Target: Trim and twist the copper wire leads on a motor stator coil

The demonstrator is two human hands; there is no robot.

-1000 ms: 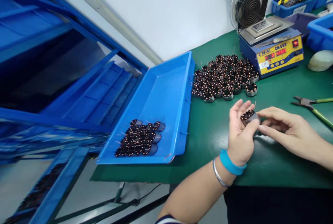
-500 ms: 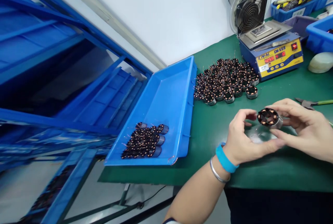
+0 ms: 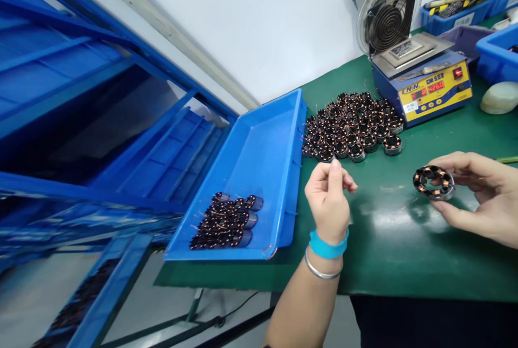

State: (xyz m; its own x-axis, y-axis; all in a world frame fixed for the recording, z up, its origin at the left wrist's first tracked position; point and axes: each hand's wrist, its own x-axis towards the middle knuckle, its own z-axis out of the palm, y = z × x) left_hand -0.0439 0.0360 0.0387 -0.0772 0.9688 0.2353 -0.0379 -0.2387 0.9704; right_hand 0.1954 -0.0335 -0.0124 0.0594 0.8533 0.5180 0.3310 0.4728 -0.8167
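Note:
My right hand (image 3: 481, 197) grips a motor stator (image 3: 436, 193) between thumb and fingers above the right part of the bench. The stator is a black ring with copper windings and a metal outer shell, its open face tilted toward me. Apart from it, my left hand (image 3: 328, 197) is raised in front of a pile of stators (image 3: 352, 121), thumb pressed on curled fingers. Whether anything small is in that pinch cannot be made out. More stators (image 3: 224, 221) stand grouped in the near end of a blue tray (image 3: 263, 159) to the left.
A blue and yellow solder pot (image 3: 433, 89) with a red display stands behind, beside a round fume hood (image 3: 390, 13). Blue bins (image 3: 457, 21) with tools are at the back right. A green tool handle (image 3: 508, 159) shows behind my right hand. Blue racking (image 3: 81, 121) fills the left.
My left hand has come away from the stator and moved left toward the pile, its fingers closing. My right hand keeps the stator, now shifted slightly right and turned more face-on.

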